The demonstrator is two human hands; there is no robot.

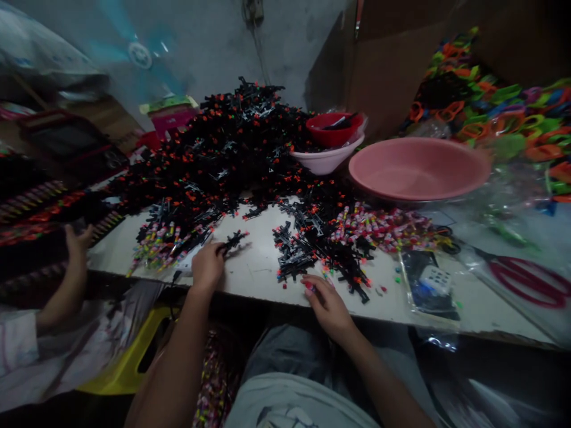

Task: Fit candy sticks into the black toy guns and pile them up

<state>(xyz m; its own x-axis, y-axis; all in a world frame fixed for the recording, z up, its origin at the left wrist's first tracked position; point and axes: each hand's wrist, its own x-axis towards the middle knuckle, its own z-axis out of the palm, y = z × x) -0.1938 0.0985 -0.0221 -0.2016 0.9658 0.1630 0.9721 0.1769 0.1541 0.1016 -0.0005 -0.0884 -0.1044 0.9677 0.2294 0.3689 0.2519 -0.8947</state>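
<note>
My left hand (207,267) is closed around the rear end of a small black toy gun (234,241) with an orange tip, held just above the white tabletop (250,276). Near the front edge, my right hand (330,306) pinches a small red piece (309,286), mostly covered by the fingers. Just beyond it lies a loose heap of black and grey toy guns (312,238). Pink and white candy-like tubes (383,229) are piled to the right of that heap. More colourful tubes (154,246) lie left of my left hand.
A large mound of toy guns (250,131) fills the back. A pink basin (419,169), a red bowl (334,128), red-handled scissors (530,282) and a plastic packet (430,285) stand or lie at right. Another person's hand (78,238) is at left, near a yellow stool (120,368).
</note>
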